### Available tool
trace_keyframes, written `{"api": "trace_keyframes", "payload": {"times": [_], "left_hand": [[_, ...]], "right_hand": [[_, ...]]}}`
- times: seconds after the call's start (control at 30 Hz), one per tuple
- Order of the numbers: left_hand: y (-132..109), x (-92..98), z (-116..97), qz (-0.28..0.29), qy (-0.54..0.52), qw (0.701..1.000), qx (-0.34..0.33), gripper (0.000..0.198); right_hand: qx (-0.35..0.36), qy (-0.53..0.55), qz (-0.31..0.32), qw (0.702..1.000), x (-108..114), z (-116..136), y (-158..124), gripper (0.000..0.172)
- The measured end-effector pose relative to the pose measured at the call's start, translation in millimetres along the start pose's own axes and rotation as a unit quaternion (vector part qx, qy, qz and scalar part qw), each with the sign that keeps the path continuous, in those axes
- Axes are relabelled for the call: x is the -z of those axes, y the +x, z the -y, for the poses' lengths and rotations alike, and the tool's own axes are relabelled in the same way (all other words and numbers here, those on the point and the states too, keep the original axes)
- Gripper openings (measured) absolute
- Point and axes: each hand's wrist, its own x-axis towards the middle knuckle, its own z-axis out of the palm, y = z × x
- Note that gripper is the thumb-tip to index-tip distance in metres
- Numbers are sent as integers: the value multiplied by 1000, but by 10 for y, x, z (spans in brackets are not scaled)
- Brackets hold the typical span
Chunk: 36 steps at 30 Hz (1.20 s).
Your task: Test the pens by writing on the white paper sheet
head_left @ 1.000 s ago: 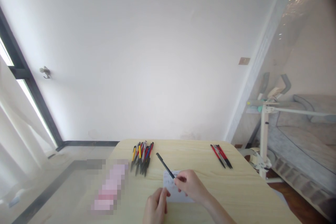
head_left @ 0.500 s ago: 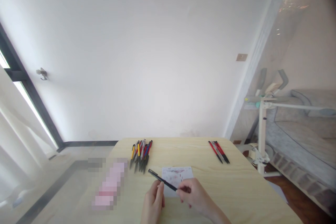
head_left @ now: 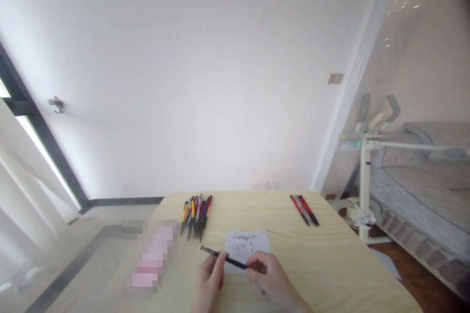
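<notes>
Both my hands hold one black pen (head_left: 211, 252) low over the light wooden table (head_left: 330, 264). My right hand (head_left: 266, 276) pinches its near end, and my left hand (head_left: 207, 279) has its fingers closed around the pen's middle. The pen lies nearly level and points to the far left. Just beyond my hands lies a small white paper (head_left: 246, 243) with red scribbles on it.
A bundle of several coloured pens (head_left: 196, 212) lies at the table's far left. A few red and black pens (head_left: 304, 209) lie at the far right. A blurred pink patch (head_left: 152, 259) sits at the left. Off the table's right side stand a white stand (head_left: 364, 186) and a grey sofa.
The pen has swung down from pointing steeply away to lying almost level. My left hand has risen and taken hold of it. My right hand has drawn back off the paper.
</notes>
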Motion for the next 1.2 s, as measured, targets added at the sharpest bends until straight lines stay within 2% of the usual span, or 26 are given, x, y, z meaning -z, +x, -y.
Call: {"api": "trace_keyframes", "payload": {"times": [0.33, 0.47, 0.63, 0.93, 1.2], "left_hand": [[-25, 8, -81, 7, 5, 1000, -7, 46], [-4, 19, -25, 28, 32, 999, -19, 56], [23, 44, 37, 44, 58, 997, -17, 52], [3, 25, 31, 38, 69, 997, -16, 51], [-6, 30, 55, 59, 66, 996, -32, 48]], "right_hand": [[9, 43, -8, 999, -32, -43, 50, 22], [9, 45, -23, 999, -27, -49, 39, 31], [27, 46, -43, 998, -27, -44, 11, 38], [52, 31, -31, 998, -45, -44, -43, 29], [94, -49, -9, 994, -55, 10, -102, 18]]}}
